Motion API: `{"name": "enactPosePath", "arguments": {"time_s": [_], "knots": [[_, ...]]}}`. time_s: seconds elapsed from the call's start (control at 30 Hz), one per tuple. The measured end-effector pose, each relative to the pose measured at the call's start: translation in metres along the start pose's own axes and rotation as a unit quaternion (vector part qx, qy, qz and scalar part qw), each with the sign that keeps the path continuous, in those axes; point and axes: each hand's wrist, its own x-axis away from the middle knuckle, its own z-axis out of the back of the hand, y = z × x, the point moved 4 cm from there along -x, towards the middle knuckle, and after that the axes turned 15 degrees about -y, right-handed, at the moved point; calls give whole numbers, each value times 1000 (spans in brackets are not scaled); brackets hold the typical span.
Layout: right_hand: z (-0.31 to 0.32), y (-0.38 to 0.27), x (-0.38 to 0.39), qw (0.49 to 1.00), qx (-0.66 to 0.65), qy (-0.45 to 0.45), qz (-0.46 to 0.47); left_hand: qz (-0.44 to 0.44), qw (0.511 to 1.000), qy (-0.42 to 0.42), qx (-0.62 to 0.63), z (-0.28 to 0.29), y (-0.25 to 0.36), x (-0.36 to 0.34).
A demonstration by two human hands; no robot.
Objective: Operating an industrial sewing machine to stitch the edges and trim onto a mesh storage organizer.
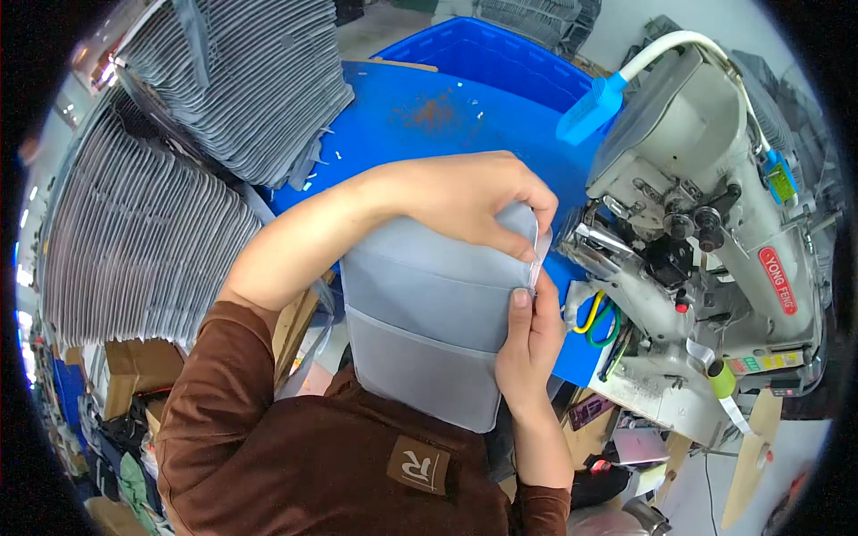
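Note:
A grey fabric panel (pixel 420 348) with layered horizontal pockets and rounded corners is held upright against my body. My left hand (pixel 474 196) arches over its top from the left, fingers curled round the top right corner, thumb pinching the side edge near a pale narrow strip (pixel 541 251). Just below, my right hand (pixel 529 348) grips that same right edge, thumb on the front, other fingers mostly behind the fabric. A grey sewing machine (pixel 670 125) stands right of both hands.
Two tall stacks of grey pieces (pixel 147 232) fill the left. Behind the panel are a blue tabletop (pixel 393 121) and a blue crate (pixel 483 46). Scissors with yellow and green handles (pixel 601 322) lie by the machine. Cardboard (pixel 134 375) and clutter sit below the stacks.

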Motion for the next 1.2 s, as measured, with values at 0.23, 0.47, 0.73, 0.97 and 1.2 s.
{"name": "enactPosePath", "arguments": {"time_s": [0.23,0.47,0.73,0.97,1.2], "knots": [[-1,0,0,991,111,37,70,-95,994,36,-39,-2,4,-1],[-2,-1,-2,990,120,30,64,-7,999,-34,-29,0,8,-1],[-3,-4,-3,998,64,22,-10,36,999,-30,-15,1,7,2],[-1,-5,-7,994,100,35,18,-26,997,-16,-76,-1,13,-2],[5,8,0,989,146,-18,-28,-18,998,-19,-65,9,7,-7]]}}
